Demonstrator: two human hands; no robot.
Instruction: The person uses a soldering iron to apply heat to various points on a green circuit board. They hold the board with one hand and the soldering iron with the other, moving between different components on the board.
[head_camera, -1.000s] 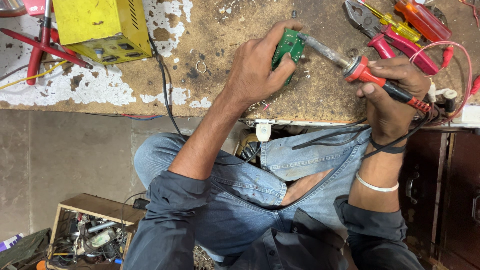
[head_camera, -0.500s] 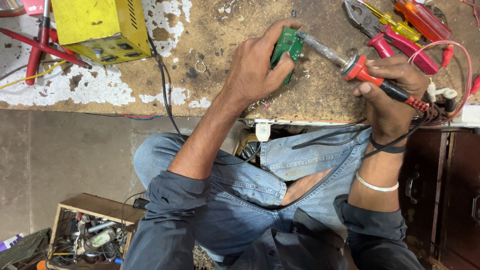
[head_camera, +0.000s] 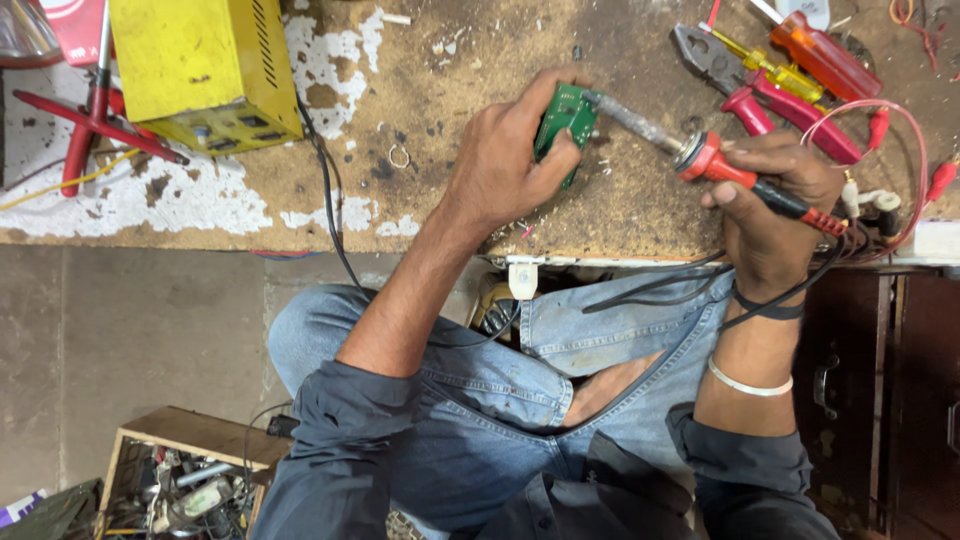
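I see left hand (head_camera: 510, 160) fingers closed round the green circuit board (head_camera: 565, 120), propped on the bench; right hand (head_camera: 775, 200) fully gripping the soldering iron (head_camera: 720, 165), long axis running up-left, tip touching the board's upper right edge

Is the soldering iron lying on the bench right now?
No, the right hand holds the soldering iron off the bench, its tip at the green circuit board gripped by the left hand.

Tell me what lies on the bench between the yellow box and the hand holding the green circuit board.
In the head view, between yellow box and left hand: a black cable, a small metal ring, worn bench top.
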